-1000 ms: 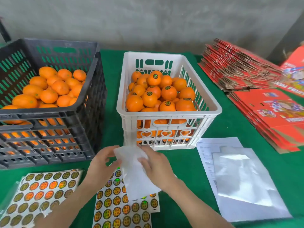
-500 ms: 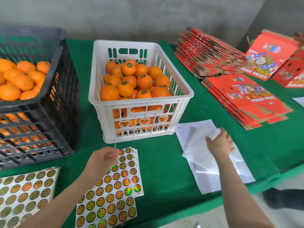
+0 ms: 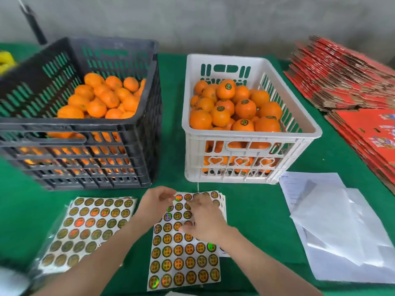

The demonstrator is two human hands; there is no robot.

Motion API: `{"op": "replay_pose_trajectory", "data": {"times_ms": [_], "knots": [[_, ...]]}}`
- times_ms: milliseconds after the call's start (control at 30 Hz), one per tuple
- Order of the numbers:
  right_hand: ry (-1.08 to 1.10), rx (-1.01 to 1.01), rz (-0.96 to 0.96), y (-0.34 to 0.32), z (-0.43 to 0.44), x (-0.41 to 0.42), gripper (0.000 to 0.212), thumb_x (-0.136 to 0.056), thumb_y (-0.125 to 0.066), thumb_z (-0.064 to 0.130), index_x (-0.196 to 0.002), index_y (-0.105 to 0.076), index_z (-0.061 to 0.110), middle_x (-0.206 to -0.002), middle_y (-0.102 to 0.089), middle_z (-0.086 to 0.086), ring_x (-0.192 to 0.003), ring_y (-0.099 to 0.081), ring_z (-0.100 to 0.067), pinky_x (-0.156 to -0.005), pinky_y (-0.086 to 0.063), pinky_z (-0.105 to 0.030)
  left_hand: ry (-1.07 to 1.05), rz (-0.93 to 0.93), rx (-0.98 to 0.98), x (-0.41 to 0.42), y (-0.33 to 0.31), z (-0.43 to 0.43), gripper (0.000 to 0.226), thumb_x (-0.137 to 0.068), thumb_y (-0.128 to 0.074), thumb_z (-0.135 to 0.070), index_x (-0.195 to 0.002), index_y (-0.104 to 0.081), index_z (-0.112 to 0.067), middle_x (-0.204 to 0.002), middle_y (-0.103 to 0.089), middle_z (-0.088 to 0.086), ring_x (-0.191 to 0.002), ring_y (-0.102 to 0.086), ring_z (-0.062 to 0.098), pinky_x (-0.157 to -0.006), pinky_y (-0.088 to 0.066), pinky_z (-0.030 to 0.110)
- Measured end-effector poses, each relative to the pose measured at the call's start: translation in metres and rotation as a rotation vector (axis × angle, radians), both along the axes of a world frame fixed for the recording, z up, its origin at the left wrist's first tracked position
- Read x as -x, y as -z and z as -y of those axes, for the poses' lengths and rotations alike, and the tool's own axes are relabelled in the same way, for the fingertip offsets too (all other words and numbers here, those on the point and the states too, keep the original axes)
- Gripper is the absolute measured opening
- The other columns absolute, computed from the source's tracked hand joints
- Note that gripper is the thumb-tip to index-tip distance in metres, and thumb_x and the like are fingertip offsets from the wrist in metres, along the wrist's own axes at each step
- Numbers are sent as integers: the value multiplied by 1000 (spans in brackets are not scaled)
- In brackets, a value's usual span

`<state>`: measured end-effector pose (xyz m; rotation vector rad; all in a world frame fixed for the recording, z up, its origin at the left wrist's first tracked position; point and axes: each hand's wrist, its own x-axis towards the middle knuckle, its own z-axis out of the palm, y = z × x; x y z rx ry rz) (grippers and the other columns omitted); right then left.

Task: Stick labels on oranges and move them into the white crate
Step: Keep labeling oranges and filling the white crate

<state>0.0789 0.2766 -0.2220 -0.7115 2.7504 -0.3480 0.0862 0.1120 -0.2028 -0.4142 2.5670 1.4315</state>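
Left fingers: curled, tips (image 3: pixel 171 194) meeting at the top left corner of the label sheet (image 3: pixel 183 261); they seem to pinch that corner, though the blur hides the exact hold.
Left hand (image 3: pixel 157 202): knuckles up, just off the sheet's left edge, forearm running back to the table's near edge.
Right fingers: bent and close together, tips (image 3: pixel 193 207) down on the upper rows of labels; I cannot tell whether they pinch a label or only press on it.
Right thumb (image 3: pixel 184 228): tip on the sheet, left of the palm.
Right hand (image 3: pixel 206 221): lies over the sheet's upper right part and covers several labels.
Label sheet: flat on the green table (image 3: pixel 252 210) near the middle of its near edge, with rows of round gold labels, some shining in rainbow colours; more sheets show under its right edge.
Second label sheet (image 3: pixel 92 227): just left of the first, tilted, in clear wrap.
White crate (image 3: pixel 250 136): just beyond the hands, right of the table's middle.
Labelled oranges (image 3: pixel 245 107): piled in the white crate, many with a round label on top.
Black crate (image 3: pixel 70 124): left of the white crate, apart from it.
Plain oranges (image 3: pixel 106 99): heaped in the black crate.
White papers (image 3: pixel 333 227): loosely stacked by the near right corner.
Red cartons (image 3: pixel 346 75): flattened, stacked along the right edge.
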Motion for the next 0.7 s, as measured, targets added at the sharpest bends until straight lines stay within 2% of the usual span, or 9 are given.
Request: {"op": "replay_pose_trajectory", "data": {"times_ms": [67,133,200,267,367,467,567,633,700], "knots": [[-68,-172,-8,3,13,5,73,-76,-65,53,-129,-45,9,-126,-40,-11,-120,-33,-29,-99,-31,-43,-19,24,21,-4,1,9,24,-90,-56,1,-107,-70,-9,-99,-69,0,-90,-62,11,-86,-46,18],[-52,-181,15,4,11,11,69,-75,-68,50,-128,-47,11,-125,-42,-9,-120,-36,-28,-100,-31,-41,-9,69,44,-4,3,11,28,-90,-53,1,-111,-68,-10,-106,-69,1,-99,-62,14,-92,-45,21],[-23,-93,42,3,11,18,50,-78,-68,39,-120,-53,15,-117,-48,-4,-117,-42,-24,-98,-32,-35,35,151,71,-6,6,17,34,-89,-54,1,-118,-64,-11,-113,-66,1,-105,-60,14,-98,-44,23],[12,64,73,0,8,24,26,-82,-66,24,-106,-61,15,-97,-52,6,-107,-51,-20,-89,-35,-27,116,218,93,-7,8,22,39,-88,-59,-2,-124,-60,-14,-119,-63,-1,-108,-58,14,-100,-44,24],[85,243,206,-9,1,34,7,-84,-64,7,-89,-67,9,-90,-62,4,-88,-56,-13,-79,-41,-20,129,217,21,-8,10,24,42,-84,-67,-7,-124,-60,-17,-111,-64,-3,-101,-59,13,-94,-47,25],[109,365,269,-23,-6,43,4,-83,-68,8,-86,-71,6,-89,-66,-2,-83,-58,-12,-81,-49,-26,93,120,29,-4,4,21,26,-80,-73,-11,-101,-68,-26,-90,-67,-5,-82,-62,11,-79,-51,21],[93,372,212,-39,-12,50,20,-85,-68,15,-104,-69,11,-100,-66,-3,-87,-58,-12,-85,-47,-26,36,28,47,3,-4,19,21,-75,-78,-15,-71,-63,-30,-65,-62,-12,-59,-54,2,-54,-40,8],[81,338,108,-48,-16,52,24,-85,-67,17,-110,-66,14,-105,-66,-2,-93,-58,-12,-91,-43,-27,-5,30,-8,6,-9,17,22,-73,-80,-15,-68,-63,-27,-60,-62,-11,-55,-54,1,-51,-39,8],[49,338,-90,-56,-14,50,18,-84,-69,16,-102,-68,14,-104,-67,1,-100,-57,-15,-96,-38,-31,-19,55,-121,8,-16,13,18,-74,-80,-13,-70,-66,-22,-64,-67,-6,-59,-60,6,-58,-49,16]]}}
